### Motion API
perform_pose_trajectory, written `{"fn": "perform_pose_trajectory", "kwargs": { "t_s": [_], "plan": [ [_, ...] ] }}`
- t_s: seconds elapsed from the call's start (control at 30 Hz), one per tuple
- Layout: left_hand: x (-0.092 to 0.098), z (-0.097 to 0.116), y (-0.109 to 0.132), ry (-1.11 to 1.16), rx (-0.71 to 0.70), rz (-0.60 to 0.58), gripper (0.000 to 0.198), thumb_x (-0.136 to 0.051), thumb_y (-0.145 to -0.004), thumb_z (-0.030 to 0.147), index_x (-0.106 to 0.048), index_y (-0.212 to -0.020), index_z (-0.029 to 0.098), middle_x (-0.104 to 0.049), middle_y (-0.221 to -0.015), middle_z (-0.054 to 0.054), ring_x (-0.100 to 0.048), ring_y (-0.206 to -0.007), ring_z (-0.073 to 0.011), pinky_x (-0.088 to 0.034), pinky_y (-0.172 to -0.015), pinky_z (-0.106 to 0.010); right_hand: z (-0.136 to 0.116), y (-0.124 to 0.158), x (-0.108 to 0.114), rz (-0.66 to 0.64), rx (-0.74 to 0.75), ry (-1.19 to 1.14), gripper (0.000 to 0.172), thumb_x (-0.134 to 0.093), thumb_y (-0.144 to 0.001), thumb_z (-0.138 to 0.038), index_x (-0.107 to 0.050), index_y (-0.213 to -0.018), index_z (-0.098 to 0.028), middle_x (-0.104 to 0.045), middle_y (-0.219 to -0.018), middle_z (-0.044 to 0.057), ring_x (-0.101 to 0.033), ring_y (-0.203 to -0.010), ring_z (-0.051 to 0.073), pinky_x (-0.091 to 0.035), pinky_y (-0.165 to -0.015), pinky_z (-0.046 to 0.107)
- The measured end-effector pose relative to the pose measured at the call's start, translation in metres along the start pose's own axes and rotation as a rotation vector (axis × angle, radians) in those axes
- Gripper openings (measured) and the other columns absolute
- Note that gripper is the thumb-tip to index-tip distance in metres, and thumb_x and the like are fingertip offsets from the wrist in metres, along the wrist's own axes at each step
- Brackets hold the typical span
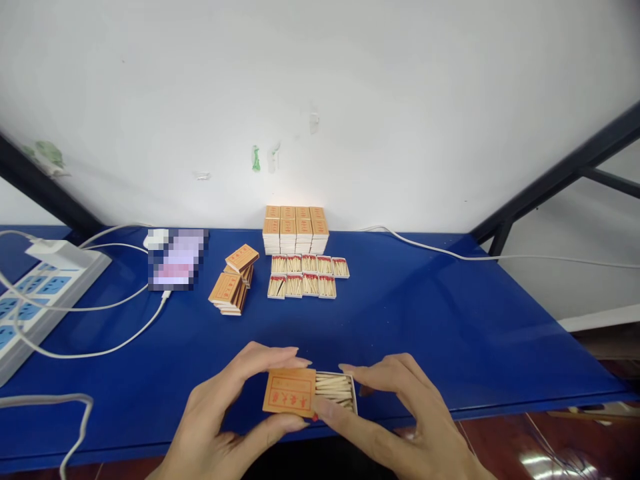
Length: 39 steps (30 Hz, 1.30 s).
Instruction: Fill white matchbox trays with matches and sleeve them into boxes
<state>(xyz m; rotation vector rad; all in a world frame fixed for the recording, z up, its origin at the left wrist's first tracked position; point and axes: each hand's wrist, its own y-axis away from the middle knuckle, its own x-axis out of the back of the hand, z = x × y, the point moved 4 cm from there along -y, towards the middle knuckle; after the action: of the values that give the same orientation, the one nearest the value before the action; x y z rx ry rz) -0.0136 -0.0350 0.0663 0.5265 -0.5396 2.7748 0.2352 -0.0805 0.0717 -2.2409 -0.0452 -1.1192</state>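
Near the table's front edge, my left hand (235, 407) grips the orange sleeve of a matchbox (290, 392) between thumb and fingers. My right hand (390, 413) holds the white tray (355, 393) of the same box, which sticks out of the sleeve to the right and is full of matches (335, 385). A red match head shows by my right thumb. Beyond my hands, several open trays of red-tipped matches (303, 285) lie in two rows. Behind them stands a neat block of stacked matchboxes (295, 230). A looser pile of orange matchbox sleeves (227, 290) lies to their left.
On the blue table (425, 320), a phone (177, 260), blurred out, lies at the left with a white cable plugged in. A power strip (45, 293) with a charger (57, 257) is at the far left. Another white cable (430, 250) runs along the back right by the wall.
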Motion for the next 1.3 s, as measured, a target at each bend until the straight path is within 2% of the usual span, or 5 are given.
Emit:
{"fn": "perform_pose_trajectory", "kwargs": {
  "t_s": [0.17, 0.33, 0.8, 1.13, 1.3],
  "plan": [
    [0.004, -0.001, 0.003, 0.006, 0.023, 0.000, 0.049, -0.087, -0.099, 0.039, -0.067, -0.143, 0.045, -0.083, -0.128, 0.005, -0.080, -0.119, -0.0193, -0.064, -0.104, -0.024, 0.000, -0.002, 0.002, 0.001, -0.045, -0.045, 0.033, -0.078, -0.103, -0.025, -0.084, -0.128, -0.044, -0.079, -0.117, 0.004, -0.074, -0.091, 0.021, -0.065, -0.078, 0.036],
    [0.009, 0.001, 0.008, 0.014, 0.001, 0.029, 0.050, -0.088, -0.098, 0.038, -0.067, -0.144, 0.042, -0.083, -0.128, 0.004, -0.079, -0.120, -0.0203, -0.064, -0.105, -0.026, -0.002, -0.005, 0.004, -0.041, 0.019, -0.068, 0.052, -0.075, -0.102, -0.015, -0.076, -0.142, -0.048, -0.077, -0.117, 0.004, -0.073, -0.095, 0.020, -0.066, -0.079, 0.034],
    [0.009, 0.001, 0.007, -0.003, -0.005, 0.032, 0.051, -0.092, -0.094, 0.033, -0.071, -0.139, 0.040, -0.086, -0.123, 0.003, -0.082, -0.116, -0.0209, -0.065, -0.104, -0.026, 0.003, -0.006, -0.003, -0.120, -0.219, -0.032, 0.031, -0.079, -0.101, -0.044, -0.081, -0.131, -0.035, -0.078, -0.093, 0.003, -0.075, -0.082, 0.020, -0.064, -0.062, 0.029],
    [-0.009, 0.003, 0.008, 0.238, 0.154, 0.145, 0.035, -0.090, -0.095, 0.038, -0.078, -0.128, 0.037, -0.086, -0.119, -0.002, -0.086, -0.103, -0.0251, -0.071, -0.092, -0.033, -0.009, -0.011, 0.007, -0.079, 0.039, 0.086, 0.030, -0.079, -0.099, -0.023, -0.083, -0.127, -0.034, -0.083, -0.105, 0.005, -0.073, -0.084, 0.021, -0.063, -0.071, 0.032],
    [-0.009, 0.012, 0.007, 0.209, 0.081, 0.141, 0.033, -0.087, -0.099, 0.038, -0.077, -0.129, 0.042, -0.085, -0.117, 0.002, -0.082, -0.110, -0.0240, -0.069, -0.097, -0.033, -0.009, -0.009, 0.007, -0.056, 0.094, 0.134, 0.039, -0.079, -0.099, -0.021, -0.081, -0.135, -0.036, -0.084, -0.111, 0.005, -0.075, -0.089, 0.022, -0.065, -0.079, 0.035]
  ]
}}
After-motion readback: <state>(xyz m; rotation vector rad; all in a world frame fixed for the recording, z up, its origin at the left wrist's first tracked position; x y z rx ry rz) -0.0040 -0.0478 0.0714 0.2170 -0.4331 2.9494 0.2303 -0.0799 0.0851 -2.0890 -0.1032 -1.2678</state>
